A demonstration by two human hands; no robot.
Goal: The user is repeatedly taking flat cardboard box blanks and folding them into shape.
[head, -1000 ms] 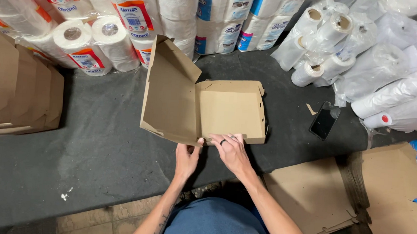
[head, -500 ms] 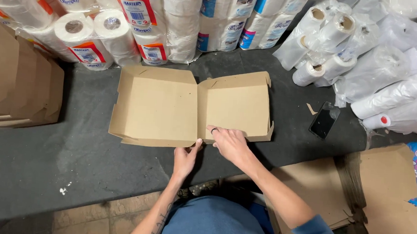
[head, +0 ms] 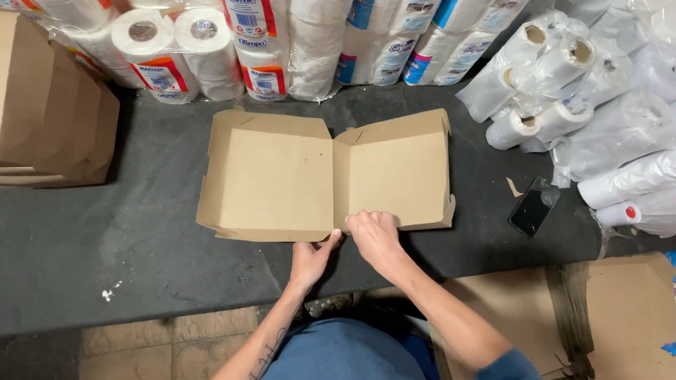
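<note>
An open brown cardboard clamshell box (head: 327, 177) lies flat on a dark table (head: 73, 235), mid-scene. The left hand (head: 311, 259) pinches its near edge at the centre fold. The right hand (head: 374, 236) curls its fingers over the right half's near flap, steadying it.

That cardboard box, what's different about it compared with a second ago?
The brown cardboard box has opened out: its left half, upright a second ago, now lies flat. Both hands, left hand and right hand, stay at its near edge. The paper rolls and phone haven't moved.
</note>
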